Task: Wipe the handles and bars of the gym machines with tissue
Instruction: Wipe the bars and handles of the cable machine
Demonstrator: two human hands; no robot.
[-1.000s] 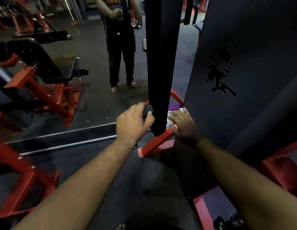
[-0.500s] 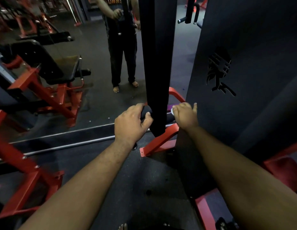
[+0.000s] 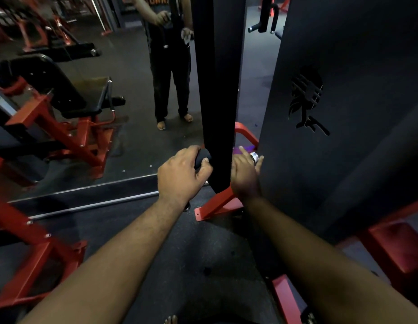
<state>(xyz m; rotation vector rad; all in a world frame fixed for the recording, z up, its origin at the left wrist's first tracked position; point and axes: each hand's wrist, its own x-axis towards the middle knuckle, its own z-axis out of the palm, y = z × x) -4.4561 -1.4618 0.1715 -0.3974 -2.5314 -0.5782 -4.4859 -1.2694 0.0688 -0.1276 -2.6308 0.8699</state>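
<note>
Both bare forearms reach forward and down from the bottom corners of the head view, meeting at a low bar that runs crosswise behind a black upright post (image 3: 217, 90). The left hand (image 3: 180, 176) is knuckles-up, fingers curled over the black foam grip (image 3: 202, 157) of the handle, thumb tucked against its near side — a full wrap, with only a short dark stub of the grip showing between the fingers and the post. The right hand (image 3: 244, 174) sits just right of the post, wrist bent upward, fingers closed around the bar's right end; the index finger sticks out, pointing up and left, and the chrome end cap (image 3: 254, 156) pokes out beyond the knuckles. The tissue cannot be made out here; if it lies anywhere it is inside the right palm, which the back of the hand hides.

The post covers the middle of the bar, so the link between the two held ends is unseen. A red steel foot (image 3: 215, 204) of the machine angles down to the dark rubber floor (image 3: 191, 253) below the hands. To the right stands a tall black shroud panel (image 3: 343, 160) with a cut-out logo (image 3: 307, 101), close beside the right hand — whether they touch is unclear. Ahead, a wall mirror (image 3: 133, 127) shows the person's legs and bare feet, head cut off by the top edge, and a red-framed bench machine (image 3: 70, 108). The scene is dim and the far edges blur.
</note>
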